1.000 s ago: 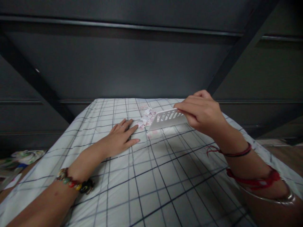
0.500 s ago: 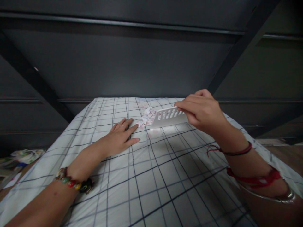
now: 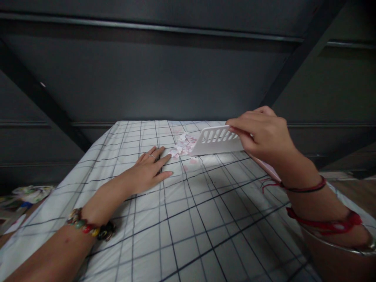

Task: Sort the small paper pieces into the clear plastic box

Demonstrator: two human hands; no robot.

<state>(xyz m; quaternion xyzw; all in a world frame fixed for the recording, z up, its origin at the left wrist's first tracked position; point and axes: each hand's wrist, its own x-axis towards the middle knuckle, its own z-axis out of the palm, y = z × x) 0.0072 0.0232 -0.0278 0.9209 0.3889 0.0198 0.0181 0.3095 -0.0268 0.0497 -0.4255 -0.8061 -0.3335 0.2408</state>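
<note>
My right hand (image 3: 261, 129) grips the upper edge of a white slotted plastic scraper (image 3: 216, 147), fingers pressed together on it. The scraper stands tilted on its long edge on the checked cloth, its left end beside a small heap of torn paper scraps (image 3: 183, 147), white and pinkish. My left hand (image 3: 152, 168) lies flat on the cloth with fingers spread, index fingertip at the heap's left edge. Below my right hand shows part of a pale pink flat thing (image 3: 267, 168); the rest is hidden by my hand and wrist.
The white cloth (image 3: 188, 219) with dark grid lines covers the surface under my hands. A dark panelled wall (image 3: 164, 74) rises right behind its far edge. Crumpled items (image 3: 32, 194) lie lower down at the left, beyond the cloth.
My right hand has moved right and slightly away with the scraper, uncovering more scraps. The pink flat thing has come into view below it. My left hand has stayed nearly still.
</note>
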